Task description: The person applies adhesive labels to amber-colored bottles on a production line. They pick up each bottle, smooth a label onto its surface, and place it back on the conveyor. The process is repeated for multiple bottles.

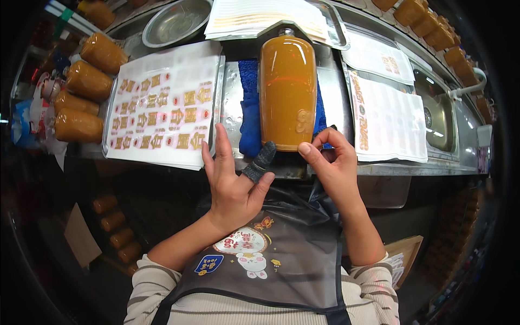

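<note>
Just beyond right hand [331, 162]: bottle [287, 92].

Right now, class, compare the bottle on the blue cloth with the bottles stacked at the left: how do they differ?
The bottle on the blue cloth lies alone, cap pointing away; the stacked bottles lie in a pile, turned sideways. It rests on the blue cloth; they rest on the steel counter. The right hand touches its base; no hand touches them. All hold orange-brown liquid.
</note>
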### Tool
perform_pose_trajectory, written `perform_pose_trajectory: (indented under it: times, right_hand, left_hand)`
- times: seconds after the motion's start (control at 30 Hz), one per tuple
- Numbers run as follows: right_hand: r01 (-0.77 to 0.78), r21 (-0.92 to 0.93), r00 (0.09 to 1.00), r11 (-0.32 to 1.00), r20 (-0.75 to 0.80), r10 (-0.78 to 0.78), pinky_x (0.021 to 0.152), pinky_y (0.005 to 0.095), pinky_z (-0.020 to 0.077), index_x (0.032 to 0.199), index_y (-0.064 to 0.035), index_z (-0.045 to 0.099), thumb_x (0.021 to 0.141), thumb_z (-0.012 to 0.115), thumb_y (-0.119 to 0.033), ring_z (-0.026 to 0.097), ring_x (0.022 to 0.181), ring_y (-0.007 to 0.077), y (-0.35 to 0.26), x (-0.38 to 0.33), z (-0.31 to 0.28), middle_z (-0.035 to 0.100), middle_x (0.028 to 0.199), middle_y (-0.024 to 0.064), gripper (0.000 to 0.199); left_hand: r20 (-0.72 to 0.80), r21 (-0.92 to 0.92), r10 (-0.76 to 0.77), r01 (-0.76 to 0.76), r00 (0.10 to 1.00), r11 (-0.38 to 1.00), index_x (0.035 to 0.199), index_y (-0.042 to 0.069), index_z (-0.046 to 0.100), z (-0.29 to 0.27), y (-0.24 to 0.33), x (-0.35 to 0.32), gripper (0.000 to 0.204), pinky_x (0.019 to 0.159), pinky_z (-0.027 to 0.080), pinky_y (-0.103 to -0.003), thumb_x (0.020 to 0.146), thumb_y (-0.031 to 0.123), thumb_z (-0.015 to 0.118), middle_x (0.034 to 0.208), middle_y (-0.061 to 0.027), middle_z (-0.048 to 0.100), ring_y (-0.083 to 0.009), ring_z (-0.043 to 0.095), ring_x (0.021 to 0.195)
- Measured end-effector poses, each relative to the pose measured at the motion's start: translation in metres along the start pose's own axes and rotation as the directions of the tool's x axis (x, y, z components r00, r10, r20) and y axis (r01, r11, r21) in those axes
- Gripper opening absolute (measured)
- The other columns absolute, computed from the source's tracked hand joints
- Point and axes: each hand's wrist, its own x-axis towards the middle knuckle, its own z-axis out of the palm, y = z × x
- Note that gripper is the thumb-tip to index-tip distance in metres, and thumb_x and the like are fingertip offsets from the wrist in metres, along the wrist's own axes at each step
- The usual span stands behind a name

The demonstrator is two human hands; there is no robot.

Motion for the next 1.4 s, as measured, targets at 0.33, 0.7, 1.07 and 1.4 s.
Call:
perform_pose_trajectory:
  times: [0.33,0.7,1.07,1.4]
  right_hand:
    - [0.065,0.034,0.998,0.997,0.011,-0.066,0.055,0.0194,0.0353,0.081,-0.0006,0.058,0.089,0.068,-0.012,0.044,0.061,0.0014,0.006,0.001,-0.004,0.051,0.082,-0.0008,0.017]
    - [0.079,0.047,0.996,0.996,0.044,-0.081,0.056,0.0201,0.0379,0.084,0.0005,0.059,0.089,0.062,-0.004,0.047,0.063,0.0026,0.012,0.004,-0.01,0.053,0.082,0.0,0.007]
    - [0.071,-0.099,0.994,0.993,0.09,-0.062,0.053,0.018,0.0305,0.084,-0.0017,0.062,0.088,0.07,-0.007,0.043,0.06,-0.0012,-0.024,-0.015,-0.019,0.049,0.079,-0.0048,0.01]
    - [-0.004,0.02,0.999,1.0,0.039,0.003,0.053,0.0175,0.0296,0.082,-0.0022,0.06,0.089,0.064,-0.003,0.043,0.061,-0.0014,-0.025,-0.011,-0.018,0.051,0.074,-0.006,0.008]
  left_hand:
    - [0.089,0.134,0.263,-0.273,0.961,0.953,0.1,0.003,0.075,-0.027,0.002,0.032,0.029,0.109,0.015,-0.071,0.079,0.023,0.077,0.15,-0.0448,0.023,-0.0543,0.03,0.141]
    - [0.097,0.233,0.432,-0.442,0.897,0.866,0.08,0.005,0.069,-0.008,0.033,0.074,0.015,0.107,0.027,-0.071,0.071,0.016,0.068,0.144,-0.0331,0.045,-0.0535,0.047,0.129]
    - [-0.083,-0.191,0.16,-0.173,0.984,0.966,0.122,-0.005,0.064,0.0,-0.016,0.041,0.059,0.111,0.025,-0.064,0.072,0.019,0.085,0.148,-0.0289,0.044,-0.0423,0.046,0.136]
    - [-0.033,-0.14,0.196,-0.199,0.98,0.97,0.106,-0.002,0.072,0.003,-0.022,0.019,0.036,0.109,0.024,-0.066,0.078,0.018,0.082,0.147,-0.0292,0.044,-0.043,0.046,0.135]
